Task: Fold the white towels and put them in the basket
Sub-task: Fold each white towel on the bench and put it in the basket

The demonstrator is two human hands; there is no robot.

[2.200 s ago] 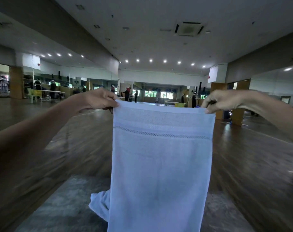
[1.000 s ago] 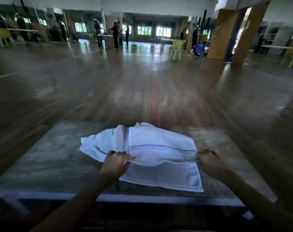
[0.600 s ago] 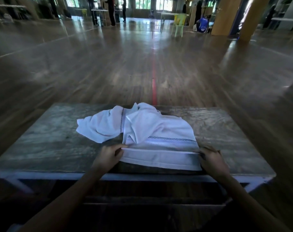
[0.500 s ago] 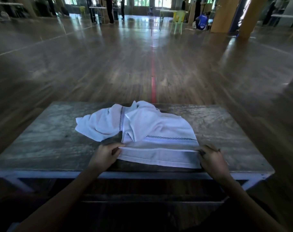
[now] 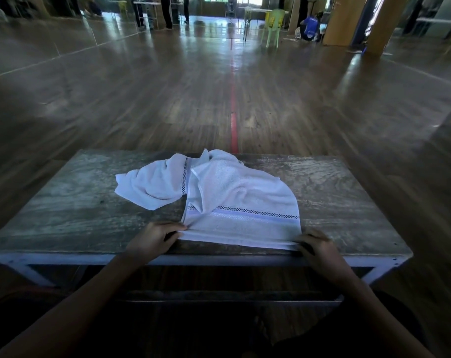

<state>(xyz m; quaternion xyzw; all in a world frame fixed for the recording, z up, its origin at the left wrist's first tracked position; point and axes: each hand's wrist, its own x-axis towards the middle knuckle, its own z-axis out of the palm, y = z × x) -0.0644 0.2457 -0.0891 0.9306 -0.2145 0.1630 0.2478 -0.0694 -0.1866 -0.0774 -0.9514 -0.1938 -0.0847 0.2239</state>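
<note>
Centre of frame: a white towel (image 5: 241, 200) of nubbly terry with a dark checked band near its hem, spread on a worn, streaky grey wooden table (image 5: 64, 215) with a pale metal frame. Far half bunched into soft folds; near hem pulled straight, just short of the table's front edge. Near-left corner pinched by the left hand (image 5: 152, 241), fingers curled; near-right corner pinched likewise by the right hand (image 5: 320, 248). Just left and touching, a second towel (image 5: 152, 187), crumpled. Bare tabletop on both sides. Across the upper frame, a glossy plank floor (image 5: 142, 99) with a thin red line (image 5: 234, 130).
</note>
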